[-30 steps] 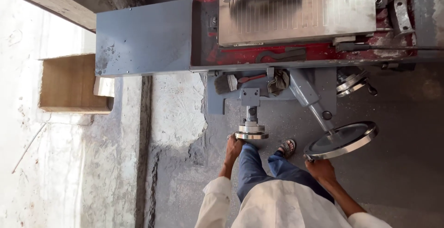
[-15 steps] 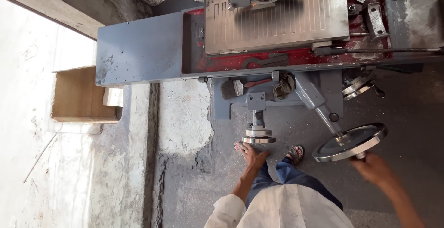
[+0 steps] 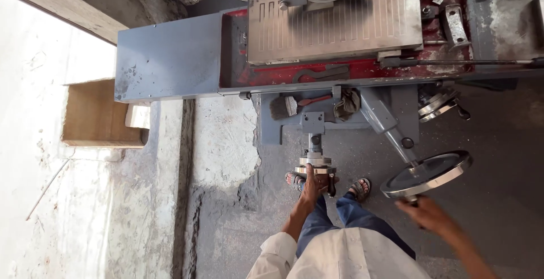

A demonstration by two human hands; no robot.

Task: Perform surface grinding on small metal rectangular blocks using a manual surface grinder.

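A grey and red grinding machine [image 3: 317,47] with a ribbed metal bed stands on the dusty floor [image 3: 226,143]. Low at its front, the big handwheel [image 3: 428,172] tilts on its shaft; the right hand [image 3: 428,214], blurred, touches its lower rim, grip unclear. The left hand [image 3: 314,184] is closed around the small handwheel [image 3: 315,164] under the machine's middle

Grey-painted steel grinding machine [image 3: 170,58] is showing a red inner trough [image 3: 340,72] below its silver ribbed rectangular chuck plate [image 3: 334,27]. Beneath the machine: black-rimmed round handwheel [image 3: 426,173], blue trousers [image 3: 345,216], white shirt [image 3: 351,256].
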